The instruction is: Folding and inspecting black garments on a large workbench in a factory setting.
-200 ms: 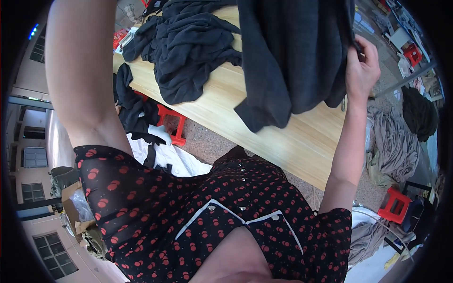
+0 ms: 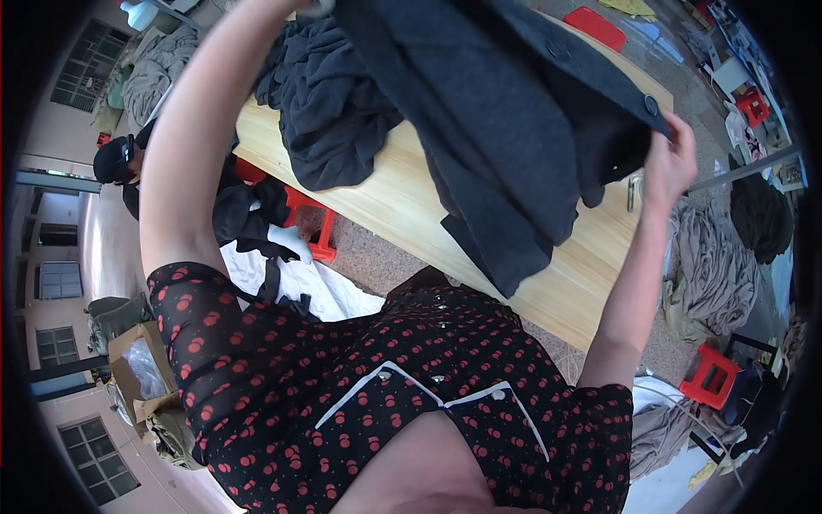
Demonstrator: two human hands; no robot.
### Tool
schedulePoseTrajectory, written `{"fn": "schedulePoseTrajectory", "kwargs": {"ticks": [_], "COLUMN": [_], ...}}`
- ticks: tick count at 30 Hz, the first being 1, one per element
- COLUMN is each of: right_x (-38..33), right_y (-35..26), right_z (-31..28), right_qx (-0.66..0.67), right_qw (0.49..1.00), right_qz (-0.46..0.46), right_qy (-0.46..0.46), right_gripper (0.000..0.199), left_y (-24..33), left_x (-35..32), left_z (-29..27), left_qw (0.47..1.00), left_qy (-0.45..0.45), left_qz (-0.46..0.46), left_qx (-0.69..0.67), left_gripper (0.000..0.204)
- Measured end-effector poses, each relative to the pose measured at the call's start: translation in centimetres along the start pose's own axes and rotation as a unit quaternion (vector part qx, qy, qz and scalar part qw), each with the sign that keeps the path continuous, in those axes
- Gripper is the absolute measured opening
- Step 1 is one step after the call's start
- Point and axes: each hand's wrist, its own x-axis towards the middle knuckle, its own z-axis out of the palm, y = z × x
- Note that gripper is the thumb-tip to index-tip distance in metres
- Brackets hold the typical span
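Note:
A dark grey garment (image 2: 505, 111) with large dark buttons along one edge is stretched between my hands above a pale wooden table (image 2: 591, 287). My right hand (image 2: 670, 163) pinches the buttoned edge near its lower corner, fingers closed. At the top edge of the picture my left hand (image 2: 320, 7) is mostly cut off, closed on the upper part of the cloth. The garment hangs at a slant, its lower flap over the tabletop. Left of it, a crumpled heap of dark cloth (image 2: 334, 111) lies on the table.
A co-worker in a dark cap (image 2: 116, 161) is beyond my left arm. A red stool (image 2: 312, 224) stands by the table's near edge, another red stool (image 2: 711, 377) at right. Grey cloth (image 2: 715, 265) is piled at right. An open cardboard box (image 2: 141, 368) sits at left.
The garment has swung from hanging nearly straight down to a slant, and its buttoned edge now shows. My left arm has moved to the right, and my right hand slightly lower.

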Motion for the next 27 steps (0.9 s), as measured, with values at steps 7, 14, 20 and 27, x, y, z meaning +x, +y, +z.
{"fn": "schedulePoseTrajectory", "kwargs": {"ticks": [7, 14, 20, 27], "right_x": [0.7, -0.2, -2.3, -5.2], "right_y": [-2.8, -3.1, -0.9, 0.3], "right_z": [-6.1, -8.8, -13.0, -18.5], "right_qx": [-0.032, -0.071, -0.076, -0.054], "right_qw": [0.998, 0.996, 0.991, 0.987], "right_qz": [0.011, 0.027, 0.101, 0.120], "right_qy": [0.052, 0.043, 0.047, 0.091], "right_gripper": [0.016, 0.015, 0.014, 0.014], "left_y": [-15.3, -18.7, -2.3, 19.7], "left_x": [-12.8, -17.7, -8.0, -4.8], "left_z": [10.2, 13.2, 7.5, 5.6], "left_qw": [0.980, 0.893, 0.812, 0.737], "left_qy": [-0.009, -0.019, -0.143, -0.159], "left_qz": [-0.047, -0.413, -0.299, -0.177], "left_qx": [0.194, -0.178, -0.481, -0.633], "left_gripper": [0.020, 0.022, 0.034, 0.015]}}
